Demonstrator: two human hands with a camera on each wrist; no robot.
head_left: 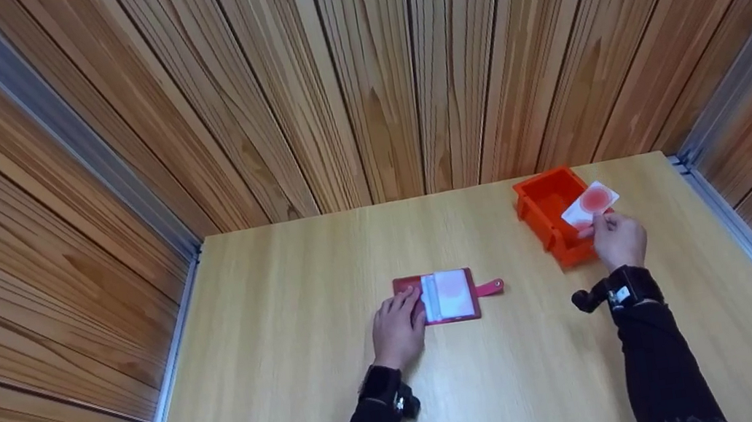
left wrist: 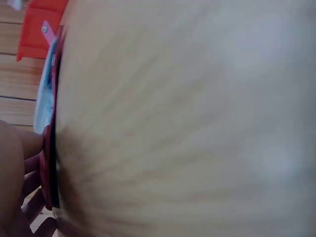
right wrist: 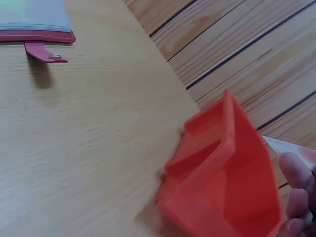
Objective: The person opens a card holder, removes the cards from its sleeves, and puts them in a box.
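Pinching a card (head_left: 591,204) is the right hand (head_left: 617,238); left hand (head_left: 396,327) lies uncurled on wallet (head_left: 433,297)

Left hand (left wrist: 15,170) rests against a red wallet (left wrist: 48,173), seen edge-on; pale sleeves (left wrist: 43,98) stand along the wallet; past its far end, a pink snap strap (left wrist: 48,32) and red bin (left wrist: 34,29); wood-toned tabletop (left wrist: 173,123) beneath it.

Card holder (head_left: 455,295) on the table (head_left: 285,400) — bin (head_left: 578,256) behind, to its right — card (head_left: 595,198) by the bin's right rim.
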